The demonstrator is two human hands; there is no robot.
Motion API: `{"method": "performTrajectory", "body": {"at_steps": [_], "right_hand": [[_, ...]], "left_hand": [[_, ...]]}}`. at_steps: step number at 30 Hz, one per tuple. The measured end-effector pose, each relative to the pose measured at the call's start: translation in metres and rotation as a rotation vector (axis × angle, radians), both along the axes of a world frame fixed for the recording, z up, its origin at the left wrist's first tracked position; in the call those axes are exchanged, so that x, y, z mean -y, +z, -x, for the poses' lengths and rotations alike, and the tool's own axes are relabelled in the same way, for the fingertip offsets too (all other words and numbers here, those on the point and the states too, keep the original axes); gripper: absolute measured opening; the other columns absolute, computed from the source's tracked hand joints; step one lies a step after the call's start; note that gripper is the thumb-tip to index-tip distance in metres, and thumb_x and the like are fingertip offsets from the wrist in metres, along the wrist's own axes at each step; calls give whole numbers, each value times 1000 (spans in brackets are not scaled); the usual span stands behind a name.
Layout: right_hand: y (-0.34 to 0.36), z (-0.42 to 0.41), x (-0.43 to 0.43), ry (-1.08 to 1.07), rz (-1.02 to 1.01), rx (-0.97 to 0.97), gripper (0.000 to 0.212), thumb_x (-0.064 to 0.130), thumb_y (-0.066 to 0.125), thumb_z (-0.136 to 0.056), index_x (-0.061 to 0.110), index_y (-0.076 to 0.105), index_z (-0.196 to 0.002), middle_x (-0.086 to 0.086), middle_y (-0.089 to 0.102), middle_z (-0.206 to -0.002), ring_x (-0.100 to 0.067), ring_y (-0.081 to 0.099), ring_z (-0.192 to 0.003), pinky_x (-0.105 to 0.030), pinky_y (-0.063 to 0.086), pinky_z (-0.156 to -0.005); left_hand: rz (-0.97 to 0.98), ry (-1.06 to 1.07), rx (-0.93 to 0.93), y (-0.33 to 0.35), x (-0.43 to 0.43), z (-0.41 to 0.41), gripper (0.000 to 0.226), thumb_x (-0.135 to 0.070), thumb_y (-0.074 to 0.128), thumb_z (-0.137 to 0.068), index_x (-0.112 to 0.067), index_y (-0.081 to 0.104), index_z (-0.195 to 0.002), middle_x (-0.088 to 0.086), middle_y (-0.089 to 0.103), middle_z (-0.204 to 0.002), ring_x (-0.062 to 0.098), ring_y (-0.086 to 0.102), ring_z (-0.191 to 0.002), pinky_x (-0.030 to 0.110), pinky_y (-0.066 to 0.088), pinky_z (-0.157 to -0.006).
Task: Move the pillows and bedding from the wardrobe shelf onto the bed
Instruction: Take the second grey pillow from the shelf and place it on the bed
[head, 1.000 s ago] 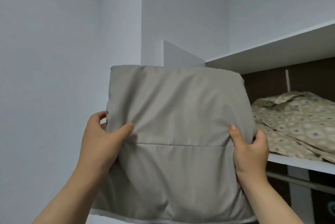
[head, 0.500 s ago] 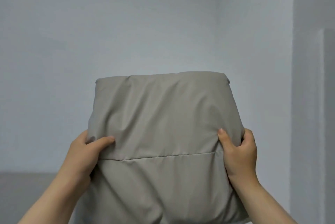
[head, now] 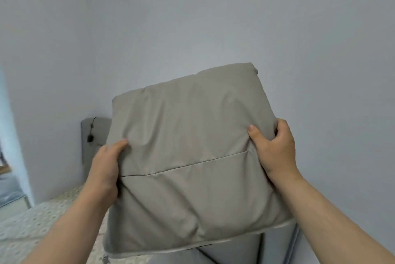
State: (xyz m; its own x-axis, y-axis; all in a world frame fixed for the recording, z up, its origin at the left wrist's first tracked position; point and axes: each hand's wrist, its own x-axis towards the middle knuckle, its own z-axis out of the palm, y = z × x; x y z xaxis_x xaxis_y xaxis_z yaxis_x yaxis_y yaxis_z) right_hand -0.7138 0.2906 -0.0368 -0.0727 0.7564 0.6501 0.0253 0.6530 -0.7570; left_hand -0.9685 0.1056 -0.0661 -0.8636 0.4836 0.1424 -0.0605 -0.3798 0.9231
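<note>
Up in front of the camera, a folded grey-beige pillow is held in the air by both hands, tilted so that its right top corner sits higher than its left. A straight seam runs across its face from lower left to upper right, and a paler piped edge shows along its bottom. The left hand grips the pillow's left edge, thumb pressed onto the front face and the other fingers wrapped behind the fabric, out of sight. The right hand grips the right edge a little higher, its thumb flat on the front and its fingers curled around the side, pinching the padding so that it bulges between them. Both bare forearms reach up from the lower corners. Behind the pillow stands a plain pale wall. At lower left lies the bed, covered in a light sheet with a small repeated pattern, and the pillow hangs above its near edge without touching it. A grey padded headboard rises against the wall just left of the pillow, with a dark cable and a small plug hanging over it. Below the pillow some grey fabric shows, its nature unclear.
</note>
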Motion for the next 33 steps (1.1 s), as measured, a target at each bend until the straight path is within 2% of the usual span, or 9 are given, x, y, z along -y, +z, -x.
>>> {"method": "performTrajectory", "body": {"at_steps": [2, 4, 9, 13, 16, 18, 24, 26, 33], "right_hand": [[-20, 29, -36, 105, 41, 60, 28, 33, 71, -81, 18, 54, -96, 14, 60, -89, 1, 58, -81, -22, 44, -67], [-39, 53, -69, 193, 75, 114, 28, 34, 71, -81, 18, 55, -97, 15, 60, -90, 0, 58, -82, -24, 44, -67], [-98, 115, -137, 352, 162, 290, 29, 36, 70, -81, 17, 53, -94, 13, 59, -88, -7, 58, -80, -24, 41, -64], [-152, 167, -169, 428, 204, 453, 26, 34, 70, -81, 19, 49, -87, 15, 56, -84, -13, 56, -79, -22, 38, -62], [-196, 203, -184, 465, 265, 566, 29, 34, 70, -82, 20, 54, -102, 8, 59, -95, -20, 58, -93, -27, 38, -74], [-229, 226, -194, 464, 300, 643, 38, 33, 70, -81, 15, 58, -112, -2, 66, -108, -26, 61, -102, -30, 40, -76], [-326, 277, -214, 437, 384, 842, 43, 31, 68, -82, 7, 56, -115, -14, 65, -118, -32, 60, -107, -32, 43, -78], [-359, 289, -221, 438, 404, 925, 42, 30, 68, -83, 5, 55, -113, -16, 64, -118, -33, 60, -107, -31, 41, -77], [-496, 317, -249, 479, 444, 1188, 42, 25, 64, -86, 2, 53, -119, -21, 62, -124, -36, 59, -114, -37, 47, -89]], "left_hand": [[38, 105, 23, -23, -15, 9, 32, -27, 65, -79, -19, 65, -111, 1, 70, -105, 17, 65, -92, 33, 49, -74], [71, 189, 61, -49, -30, 15, 18, -18, 63, -83, -21, 64, -101, -3, 68, -98, 18, 63, -89, 36, 48, -81], [169, 311, 166, -123, -55, 27, 29, -13, 63, -85, -18, 62, -114, 0, 70, -101, 19, 65, -90, 35, 49, -78], [238, 382, 239, -184, -65, 46, 30, -11, 64, -86, -17, 61, -115, 5, 69, -107, 24, 65, -95, 41, 48, -90], [285, 403, 287, -222, -73, 65, 30, -10, 66, -85, -14, 61, -114, 7, 69, -107, 27, 65, -97, 44, 48, -95], [315, 412, 327, -252, -80, 78, 30, -10, 67, -85, -13, 60, -114, 5, 69, -101, 24, 65, -91, 41, 49, -91], [421, 416, 453, -343, -94, 104, 29, -8, 71, -82, -13, 57, -107, 3, 67, -96, 22, 64, -84, 37, 50, -79], [449, 426, 500, -378, -98, 106, 30, -7, 71, -81, -13, 57, -107, 4, 67, -97, 25, 65, -86, 39, 51, -79], [580, 482, 650, -504, -119, 90, 36, -5, 72, -79, -10, 59, -112, 11, 70, -103, 32, 67, -91, 46, 54, -85]]}}
